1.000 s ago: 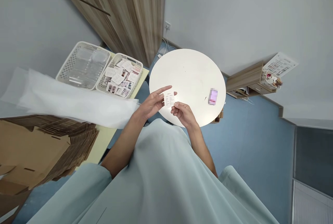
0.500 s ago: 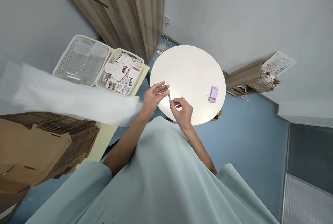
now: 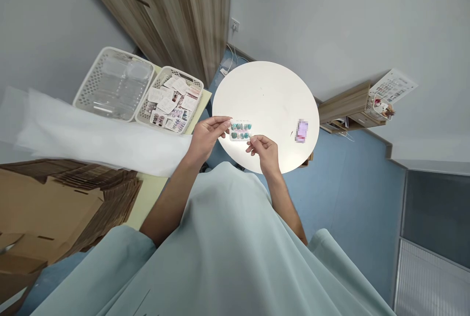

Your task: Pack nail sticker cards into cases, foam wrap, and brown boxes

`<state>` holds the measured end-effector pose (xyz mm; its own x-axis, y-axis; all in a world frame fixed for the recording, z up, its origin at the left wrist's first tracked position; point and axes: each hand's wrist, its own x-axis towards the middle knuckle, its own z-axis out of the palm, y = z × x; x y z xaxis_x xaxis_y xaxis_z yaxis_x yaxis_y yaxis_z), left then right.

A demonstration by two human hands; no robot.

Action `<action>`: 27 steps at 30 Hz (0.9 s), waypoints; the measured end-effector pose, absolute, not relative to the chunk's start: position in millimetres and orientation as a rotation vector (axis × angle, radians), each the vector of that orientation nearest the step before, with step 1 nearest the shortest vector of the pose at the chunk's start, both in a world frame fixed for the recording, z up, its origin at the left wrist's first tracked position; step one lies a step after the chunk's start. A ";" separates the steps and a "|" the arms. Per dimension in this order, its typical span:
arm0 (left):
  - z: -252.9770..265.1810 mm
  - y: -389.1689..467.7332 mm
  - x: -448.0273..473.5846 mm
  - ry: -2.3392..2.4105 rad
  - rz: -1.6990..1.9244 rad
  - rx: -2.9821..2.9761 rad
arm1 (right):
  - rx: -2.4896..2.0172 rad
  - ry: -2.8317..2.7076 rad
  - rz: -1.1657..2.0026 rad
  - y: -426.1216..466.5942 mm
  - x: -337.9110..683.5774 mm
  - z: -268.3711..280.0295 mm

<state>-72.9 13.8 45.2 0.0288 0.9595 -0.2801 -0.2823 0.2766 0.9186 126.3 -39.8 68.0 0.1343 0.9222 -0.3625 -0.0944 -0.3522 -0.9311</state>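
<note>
A small pack of press-on nails, with two rows of teal and pale pieces, faces up between my hands. My left hand pinches its left edge between thumb and fingers. At the lower right corner, my right hand closes thumb and fingertips on the same pack. Both hands are above the near left part of the round white table. On that table's right side lies a purple item, blurred out in the picture.
A white basket of nail packs and cards stands left of the table, beside a basket of clear plastic boxes. White wrapping sheets and stacked flat cardboard lie nearer me. A wooden cabinet rises behind; a low shelf is right.
The pack was edge-on between my fingers and now faces up, showing its rows. My hands have moved apart, the left one leftward and the right one rightward.
</note>
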 end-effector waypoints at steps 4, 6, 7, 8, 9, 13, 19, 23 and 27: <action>52.5 14.6 -78.5 0.916 0.953 0.714 | -1.414 -0.801 1.553 -40.3 125.9 64.6; 57.5 13.7 -79.3 0.792 0.850 0.704 | -1.365 -0.798 1.683 -39.9 126.0 61.3; 59.8 13.1 -79.0 0.749 0.817 0.705 | -1.347 -0.799 1.738 -39.5 126.1 59.4; 61.7 12.3 -78.2 0.722 0.798 0.708 | -1.338 -0.800 1.779 -39.1 126.1 57.6; 63.3 11.4 -77.1 0.714 0.793 0.714 | -1.340 -0.803 1.805 -38.8 126.0 56.0; 65.9 8.8 -69.8 0.823 0.851 0.739 | -1.442 -0.862 1.671 -39.4 124.3 56.5; 60.0 8.4 -58.5 1.124 1.027 0.782 | -1.618 -1.105 1.157 -49.4 114.0 72.9; 59.9 6.8 -53.6 1.195 1.065 0.806 | -1.593 -1.348 0.966 -53.9 105.5 72.9; 61.6 4.6 -48.6 1.197 1.082 0.800 | -1.661 -1.466 0.846 -53.1 102.7 65.3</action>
<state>-48.6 4.6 61.6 0.0143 0.9477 -0.3189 -0.2227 0.3140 0.9230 102.7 -53.1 65.3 0.1253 0.9921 0.0017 0.4951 -0.0610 -0.8667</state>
